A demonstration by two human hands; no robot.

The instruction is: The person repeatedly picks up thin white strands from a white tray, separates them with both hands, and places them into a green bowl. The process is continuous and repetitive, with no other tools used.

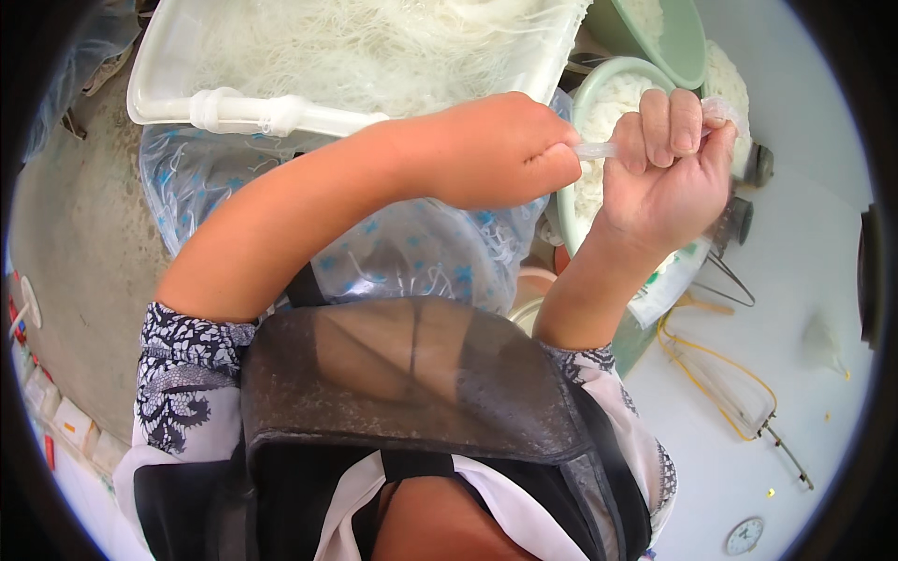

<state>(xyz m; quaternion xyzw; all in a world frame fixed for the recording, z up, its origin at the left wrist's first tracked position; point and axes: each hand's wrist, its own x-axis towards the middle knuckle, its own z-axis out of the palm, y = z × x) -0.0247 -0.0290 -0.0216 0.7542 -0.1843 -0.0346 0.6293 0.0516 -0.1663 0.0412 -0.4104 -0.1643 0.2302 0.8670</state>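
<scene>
My left hand [519, 151] is a fist, back up, closed on one end of a translucent white twisted strand [595, 151]. My right hand [666, 154], palm up with curled fingers, grips the strand farther right; a clear, crumpled part of it [720, 111] shows by the thumb. The strand is stretched between my hands; its exact material is unclear. Beyond my left forearm is a white plastic tub [158, 77] full of thin, translucent noodle-like strands [337, 56]. White wrappings [242, 112] circle its near rim. Behind my right hand stands a pale green basin [567, 210] of white shredded stuff.
Another green basin [684, 49] stands at the upper right. Clear plastic with blue flowers [393, 259] covers the area below the tub. A wire rack with a yellow frame [719, 375] and a clock [744, 536] are at the right wall. Part of a person's shoe [109, 70] shows upper left.
</scene>
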